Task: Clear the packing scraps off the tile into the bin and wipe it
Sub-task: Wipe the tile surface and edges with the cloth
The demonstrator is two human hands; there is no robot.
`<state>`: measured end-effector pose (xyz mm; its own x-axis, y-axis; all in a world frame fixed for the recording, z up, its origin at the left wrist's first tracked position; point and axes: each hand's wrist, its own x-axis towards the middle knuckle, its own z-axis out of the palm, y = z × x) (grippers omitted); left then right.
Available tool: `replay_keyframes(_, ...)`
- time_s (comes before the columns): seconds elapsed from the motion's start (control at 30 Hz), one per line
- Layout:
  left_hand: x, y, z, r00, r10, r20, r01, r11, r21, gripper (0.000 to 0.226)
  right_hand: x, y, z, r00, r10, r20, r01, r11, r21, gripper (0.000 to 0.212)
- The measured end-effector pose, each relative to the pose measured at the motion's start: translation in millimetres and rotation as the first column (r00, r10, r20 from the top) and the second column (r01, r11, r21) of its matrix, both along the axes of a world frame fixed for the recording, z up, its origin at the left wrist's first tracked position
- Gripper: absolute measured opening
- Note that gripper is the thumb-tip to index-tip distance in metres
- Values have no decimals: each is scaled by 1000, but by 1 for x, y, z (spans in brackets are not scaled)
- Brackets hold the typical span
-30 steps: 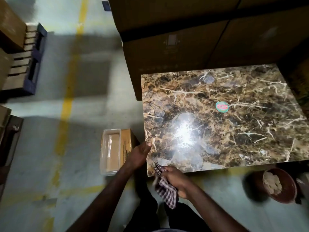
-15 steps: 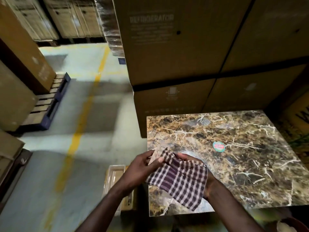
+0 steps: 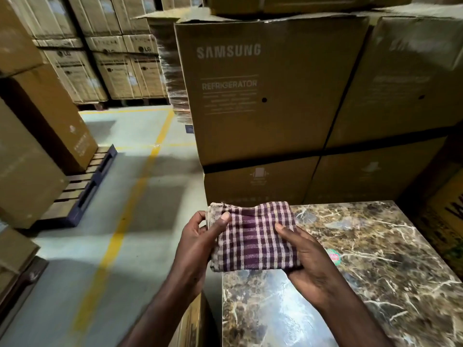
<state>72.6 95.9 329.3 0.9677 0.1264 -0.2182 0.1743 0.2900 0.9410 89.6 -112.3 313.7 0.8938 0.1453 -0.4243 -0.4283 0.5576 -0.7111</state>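
Observation:
A folded purple and white checked cloth (image 3: 253, 236) is held up in both hands over the near left corner of the brown marbled tile (image 3: 370, 271). My left hand (image 3: 200, 236) pinches its left edge with thumb on top. My right hand (image 3: 305, 259) cups it from below with the thumb across its right side. A small round green and red sticker (image 3: 334, 256) shows on the tile just right of my right hand. No scraps show on the visible tile surface. The bin is out of view.
Tall Samsung refrigerator cartons (image 3: 263, 108) stand right behind the tile. More cartons line the left side, one on a blue pallet (image 3: 82, 191). A yellow line (image 3: 125, 221) runs along the grey floor. A carton (image 3: 190, 321) sits below my left forearm.
The view has tilted upward, so the bin and the box on the floor left the frame. The cloth went from hanging in my right hand to a neat fold held by both hands.

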Motion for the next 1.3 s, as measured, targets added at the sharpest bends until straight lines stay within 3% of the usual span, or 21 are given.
replay_keyframes(0.17, 12, -1, 8, 999, 26, -47, -25, 1000, 17, 56, 0, 1, 5, 1000, 10, -6, -10, 999, -37, 38)
replay_keyframes(0.4, 19, 3, 13, 995, -40, -96, 56, 982, 180, 56, 3, -6, 2, 994, 109, -10, -110, 992, -55, 46)
replay_keyframes(0.47, 22, 8, 18, 980, -173, -103, 194, 944, 266, 55, 6, -14, 3, 988, 155, -17, -156, 985, -78, 45)
replay_keyframes(0.53, 24, 12, 27, 912, -380, -155, 411, 848, 335, 49, 10, -23, 9, 971, 238, -1, -236, 965, -110, 40)
replay_keyframes(0.6, 25, 15, 31, 808, -549, -215, 589, 744, 316, 40, 13, -29, 18, 948, 316, 25, -310, 941, -137, 30)
replay_keyframes(0.67, 25, 16, 30, 737, -635, -233, 676, 699, 234, 34, 17, -32, 26, 941, 337, 36, -329, 934, -136, 26)
replay_keyframes(0.73, 25, 15, 28, 744, -631, -221, 665, 732, 149, 33, 20, -34, 28, 951, 307, 44, -302, 949, -86, 35)
replay_keyframes(0.87, 27, 10, 22, 890, -431, -146, 429, 902, -50, 33, 17, -34, 17, 984, 176, 31, -178, 976, 122, 44)
replay_keyframes(0.97, 27, 4, 19, 938, -331, -101, 316, 939, -138, 34, 8, -27, 7, 978, 204, 53, -209, 968, 138, 58)
replay_keyframes(1.1, 25, -1, 23, 952, -294, -88, 285, 953, -108, 35, 8, -17, 9, 977, 187, 99, -193, 979, 59, 62)
replay_keyframes(1.3, 23, 10, 31, 936, -351, -5, 350, 932, 94, 35, 17, -27, 28, 972, 159, 172, -143, 985, -100, 55)
